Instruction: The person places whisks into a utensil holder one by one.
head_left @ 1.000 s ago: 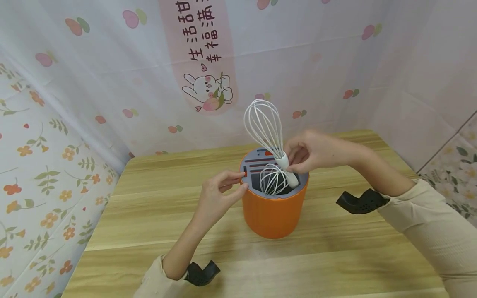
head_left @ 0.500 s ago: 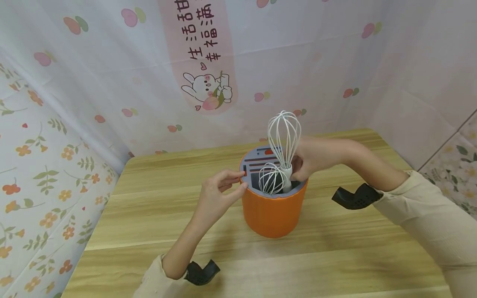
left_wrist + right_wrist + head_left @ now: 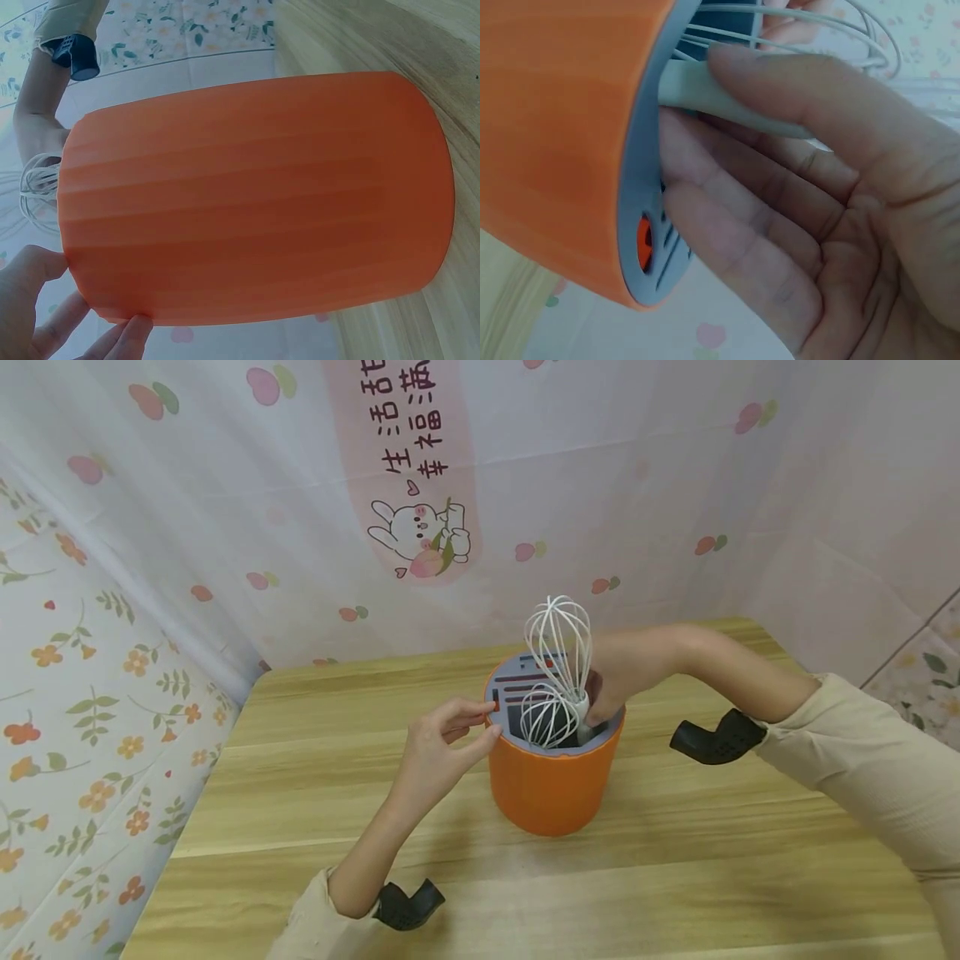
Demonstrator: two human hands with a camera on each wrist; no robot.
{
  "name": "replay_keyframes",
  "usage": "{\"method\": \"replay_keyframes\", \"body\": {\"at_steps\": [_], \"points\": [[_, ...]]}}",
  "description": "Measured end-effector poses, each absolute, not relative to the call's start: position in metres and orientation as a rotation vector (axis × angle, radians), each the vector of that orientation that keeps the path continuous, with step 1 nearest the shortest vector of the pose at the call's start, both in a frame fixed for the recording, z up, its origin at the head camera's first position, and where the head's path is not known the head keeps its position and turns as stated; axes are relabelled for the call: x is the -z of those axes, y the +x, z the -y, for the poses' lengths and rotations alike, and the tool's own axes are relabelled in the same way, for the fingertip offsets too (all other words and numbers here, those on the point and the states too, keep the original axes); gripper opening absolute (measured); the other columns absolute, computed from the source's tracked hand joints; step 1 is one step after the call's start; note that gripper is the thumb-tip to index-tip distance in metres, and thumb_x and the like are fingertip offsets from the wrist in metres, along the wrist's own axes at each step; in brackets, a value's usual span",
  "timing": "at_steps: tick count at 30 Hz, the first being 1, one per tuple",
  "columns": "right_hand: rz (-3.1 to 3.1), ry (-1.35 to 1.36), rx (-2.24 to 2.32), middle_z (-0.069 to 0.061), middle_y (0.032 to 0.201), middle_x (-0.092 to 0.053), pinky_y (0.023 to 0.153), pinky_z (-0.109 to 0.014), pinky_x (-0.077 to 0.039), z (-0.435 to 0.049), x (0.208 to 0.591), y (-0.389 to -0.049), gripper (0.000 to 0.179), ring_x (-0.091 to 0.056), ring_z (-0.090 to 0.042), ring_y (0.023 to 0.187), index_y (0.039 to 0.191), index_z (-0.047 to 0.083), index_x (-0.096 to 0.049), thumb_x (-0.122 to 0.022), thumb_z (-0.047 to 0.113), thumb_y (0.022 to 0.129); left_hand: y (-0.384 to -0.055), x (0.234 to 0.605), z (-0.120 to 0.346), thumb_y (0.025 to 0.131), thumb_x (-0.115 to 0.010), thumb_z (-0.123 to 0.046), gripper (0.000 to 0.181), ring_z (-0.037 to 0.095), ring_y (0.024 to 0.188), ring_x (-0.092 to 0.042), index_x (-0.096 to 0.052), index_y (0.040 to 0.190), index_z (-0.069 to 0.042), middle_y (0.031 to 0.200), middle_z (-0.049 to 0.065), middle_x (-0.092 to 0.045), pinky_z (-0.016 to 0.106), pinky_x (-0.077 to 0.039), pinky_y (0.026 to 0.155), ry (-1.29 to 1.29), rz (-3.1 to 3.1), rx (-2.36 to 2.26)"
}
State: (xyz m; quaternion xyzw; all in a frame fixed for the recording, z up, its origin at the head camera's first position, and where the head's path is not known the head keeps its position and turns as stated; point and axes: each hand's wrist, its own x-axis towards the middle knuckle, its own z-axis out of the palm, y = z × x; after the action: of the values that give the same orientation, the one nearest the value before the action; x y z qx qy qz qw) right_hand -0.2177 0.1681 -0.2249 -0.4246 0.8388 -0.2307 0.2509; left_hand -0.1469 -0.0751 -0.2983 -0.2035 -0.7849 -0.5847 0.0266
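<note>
A round orange utensil holder [image 3: 551, 789] with a grey slotted top [image 3: 501, 681] stands upright on the wooden table. My left hand [image 3: 446, 739] holds its left rim, thumb and fingertips spread along the edge. In the left wrist view the holder's ribbed orange wall fills the middle. My right hand [image 3: 618, 672] grips a white whisk [image 3: 558, 635] by its handle, which the right wrist view shows between thumb and fingers. The handle's lower end is down in the top's large opening; the wire loops point up. A smaller white whisk [image 3: 546, 717] sits in that same opening.
Narrow slots and an orange-edged round hole mark the rest of the holder's top. The wooden table [image 3: 315, 777] spreads around it. A printed curtain [image 3: 600, 485] hangs behind, with a flowered cloth [image 3: 97, 735] at the left. Both wrists wear black mounts [image 3: 716, 739].
My right hand has brought the larger whisk lower and turned it upright, its handle sinking into the opening. The left hand has stayed at the rim.
</note>
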Motion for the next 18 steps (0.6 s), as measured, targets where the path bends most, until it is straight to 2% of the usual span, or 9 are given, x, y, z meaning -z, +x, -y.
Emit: {"method": "replay_keyframes", "body": {"at_steps": [2,9,14,18], "points": [[-2.281,-1.129,0.652,-0.004,0.102,-0.057,0.08,-0.032,-0.048,-0.171,0.222,-0.217,0.048,-0.051,-0.019,0.09,0.114,0.0,-0.053,-0.076,0.008,0.072,-0.147,0.298,0.075,0.082,-0.066,-0.002,0.021,0.024,0.098,-0.061,-0.066,0.103,0.002,0.107,0.012,-0.065,0.034,-0.046,0.091,-0.628,2.425,1.811],[-2.302,-1.093,0.697,0.003,0.085,-0.062,0.072,-0.026,-0.051,-0.186,0.215,-0.215,0.025,-0.057,-0.013,0.079,0.094,0.008,-0.065,-0.076,0.018,0.074,-0.147,0.298,0.074,0.083,-0.066,-0.002,0.021,0.025,0.098,-0.061,-0.066,0.103,0.002,0.107,0.012,-0.064,0.034,-0.046,0.091,-0.628,2.431,1.816],[-2.261,-1.089,0.708,0.003,0.086,-0.066,0.073,-0.027,-0.052,-0.191,0.216,-0.218,0.023,-0.061,-0.012,0.079,0.095,0.007,-0.067,-0.076,0.015,0.075,-0.147,0.298,0.074,0.083,-0.066,-0.003,0.021,0.025,0.098,-0.061,-0.066,0.103,0.001,0.107,0.011,-0.064,0.036,-0.046,0.092,-0.621,2.437,1.807],[-2.238,-1.078,0.703,0.003,0.08,-0.066,0.065,-0.025,-0.051,-0.193,0.215,-0.218,0.021,-0.057,-0.011,0.07,0.092,0.006,-0.068,-0.076,0.013,0.074,-0.147,0.298,0.074,0.083,-0.066,-0.003,0.021,0.025,0.098,-0.061,-0.066,0.103,0.0,0.107,0.011,-0.064,0.035,-0.046,0.092,-0.61,2.443,1.806]]}}
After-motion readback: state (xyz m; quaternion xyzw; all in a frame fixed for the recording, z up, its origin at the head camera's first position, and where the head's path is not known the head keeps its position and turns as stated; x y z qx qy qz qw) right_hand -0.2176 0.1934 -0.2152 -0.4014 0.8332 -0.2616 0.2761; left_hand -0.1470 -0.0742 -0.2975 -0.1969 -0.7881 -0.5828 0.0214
